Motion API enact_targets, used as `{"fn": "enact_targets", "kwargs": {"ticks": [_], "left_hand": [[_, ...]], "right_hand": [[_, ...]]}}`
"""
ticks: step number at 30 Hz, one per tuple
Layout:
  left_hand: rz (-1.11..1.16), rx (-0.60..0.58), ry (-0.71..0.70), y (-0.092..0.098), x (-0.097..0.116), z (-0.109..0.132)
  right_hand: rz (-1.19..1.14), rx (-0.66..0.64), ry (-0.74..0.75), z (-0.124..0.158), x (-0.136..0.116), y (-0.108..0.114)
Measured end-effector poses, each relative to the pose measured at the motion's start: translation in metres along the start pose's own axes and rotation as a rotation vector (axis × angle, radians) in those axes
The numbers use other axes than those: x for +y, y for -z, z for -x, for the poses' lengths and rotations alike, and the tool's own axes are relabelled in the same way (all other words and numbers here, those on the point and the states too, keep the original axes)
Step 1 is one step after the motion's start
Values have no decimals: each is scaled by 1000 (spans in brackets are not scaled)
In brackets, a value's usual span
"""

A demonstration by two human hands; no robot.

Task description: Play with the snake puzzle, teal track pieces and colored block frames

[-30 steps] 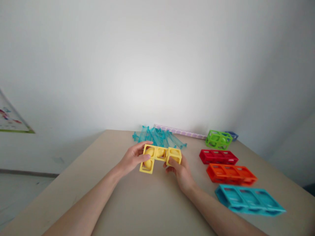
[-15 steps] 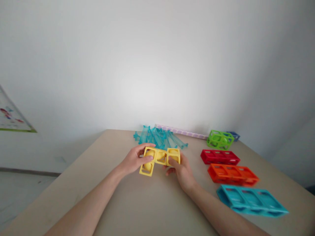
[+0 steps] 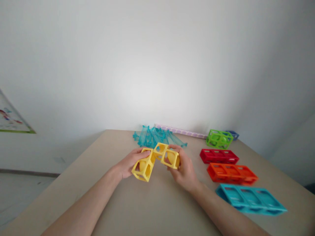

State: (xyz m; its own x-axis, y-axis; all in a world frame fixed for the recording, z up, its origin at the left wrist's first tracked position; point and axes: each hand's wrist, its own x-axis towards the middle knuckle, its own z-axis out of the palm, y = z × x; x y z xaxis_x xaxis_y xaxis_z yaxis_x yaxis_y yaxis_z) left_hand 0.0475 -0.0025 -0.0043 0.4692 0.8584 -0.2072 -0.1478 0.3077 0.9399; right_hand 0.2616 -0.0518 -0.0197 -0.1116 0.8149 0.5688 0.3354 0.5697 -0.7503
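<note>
Just above the table, both hands hold yellow hollow cube-frame blocks. My left hand [image 3: 128,163] is closed round the left yellow block [image 3: 145,167], its thumb along the top edge. That block tilts down toward me, and its openings show a rounded yellow inside. My right hand [image 3: 185,167] grips the right yellow block [image 3: 169,158] from its outer side, with the fingers partly behind it. The two yellow parts meet at an angle between the hands; I cannot tell whether they are joined there or only touching.
Translucent teal pieces [image 3: 157,136] lie heaped at the back, before a pale purple strip [image 3: 182,130] by the wall. Along the right stand a green frame block [image 3: 219,139], a blue one [image 3: 232,134], and red [image 3: 219,156], orange [image 3: 231,173] and turquoise [image 3: 251,199] three-cell blocks.
My hands have turned the yellow blocks: the left part now tips toward me and the right part slants down to the right. The blocks on the table have stayed put.
</note>
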Motion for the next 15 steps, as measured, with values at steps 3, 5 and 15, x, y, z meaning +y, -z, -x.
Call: {"fn": "enact_targets", "kwargs": {"ticks": [3,5,15], "left_hand": [[90,-10,101,4,3,-1],[98,-24,133,6,5,-1],[79,-129,96,10,7,6]], "right_hand": [[30,-84,170,0,-6,3],[-23,-168,213,1,-7,3],[20,-402,338,-2,-21,11]]}}
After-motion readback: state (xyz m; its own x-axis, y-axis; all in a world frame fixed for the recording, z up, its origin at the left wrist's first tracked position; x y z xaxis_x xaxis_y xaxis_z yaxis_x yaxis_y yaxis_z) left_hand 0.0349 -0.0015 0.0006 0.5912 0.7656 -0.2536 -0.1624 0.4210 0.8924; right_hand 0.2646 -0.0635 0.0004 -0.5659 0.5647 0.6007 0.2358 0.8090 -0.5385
